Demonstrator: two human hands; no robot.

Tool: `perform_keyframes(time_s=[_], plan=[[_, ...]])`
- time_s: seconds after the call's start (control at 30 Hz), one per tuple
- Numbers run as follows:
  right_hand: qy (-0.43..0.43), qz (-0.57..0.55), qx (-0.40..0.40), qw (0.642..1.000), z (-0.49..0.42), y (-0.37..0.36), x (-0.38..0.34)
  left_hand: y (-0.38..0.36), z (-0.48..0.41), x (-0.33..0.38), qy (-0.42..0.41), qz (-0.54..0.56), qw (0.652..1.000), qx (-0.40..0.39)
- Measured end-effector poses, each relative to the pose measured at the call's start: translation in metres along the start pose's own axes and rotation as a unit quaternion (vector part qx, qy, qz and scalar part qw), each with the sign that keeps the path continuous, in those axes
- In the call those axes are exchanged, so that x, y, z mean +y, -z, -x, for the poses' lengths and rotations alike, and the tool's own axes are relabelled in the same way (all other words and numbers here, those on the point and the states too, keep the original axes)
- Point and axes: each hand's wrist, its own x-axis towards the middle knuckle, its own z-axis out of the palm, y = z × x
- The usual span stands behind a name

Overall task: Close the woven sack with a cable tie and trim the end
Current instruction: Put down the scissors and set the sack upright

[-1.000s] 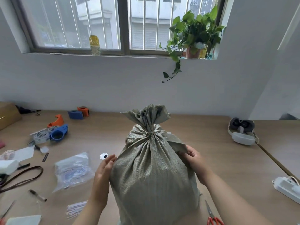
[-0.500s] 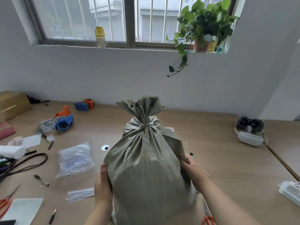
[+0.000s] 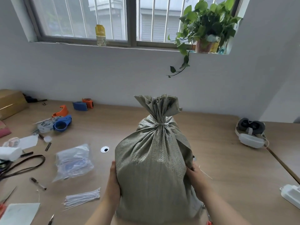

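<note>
A grey-green woven sack (image 3: 152, 168) stands upright on the light wooden worktop (image 3: 227, 168), near its front edge and a little toward 3 o'clock of the view's middle. Its neck is gathered tight, and a thin white cable tie (image 3: 162, 124) is cinched around it. The loose mouth of the fabric fans out above the tie toward 12 o'clock.

The left hand (image 3: 113, 181) lies against the sack's 9 o'clock side with its palm on the weave. Its fingers point straight toward 12 o'clock, so the grip is flat and open and only presses. The right hand (image 3: 196, 177) meets the sack's 3 o'clock side where a fold of fabric hangs down. Its fingers disappear behind that fold, so I cannot tell whether its grip pinches the cloth or merely rests there.

A thin pale strip (image 3: 206, 173) lies on the worktop just at 3 o'clock of the right hand. A bundle of white cable ties (image 3: 82, 198) lies at 8 o'clock of the sack. A clear plastic bag (image 3: 73, 161) lies at 9 o'clock, and a blue tape dispenser (image 3: 62, 123) sits farther off at 10 o'clock. A grey and white headset (image 3: 250, 133) rests well apart at 2 o'clock. On the window sill, a leafy green potted plant (image 3: 206, 26) trails a vine down the wall.
</note>
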Motion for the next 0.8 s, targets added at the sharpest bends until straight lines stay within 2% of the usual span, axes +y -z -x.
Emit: perform_keyframes(time_s=[0.17,0.4,0.53,0.8], plan=[[0.003,-0.008,0.067,0.998,-0.005,-0.015,0.001,0.005,-0.028,0.017,0.015,-0.023,0.998,-0.055],[0.036,-0.036,0.123,0.991,-0.032,-0.035,-0.022,0.003,-0.084,0.066,-0.018,-0.041,0.994,-0.102],[0.049,-0.034,0.132,0.990,-0.061,-0.035,-0.042,-0.015,-0.116,0.099,-0.023,-0.062,0.987,-0.149],[0.070,-0.008,0.119,0.990,-0.139,-0.020,-0.082,-0.070,-0.170,0.133,-0.058,-0.039,0.986,-0.149]])
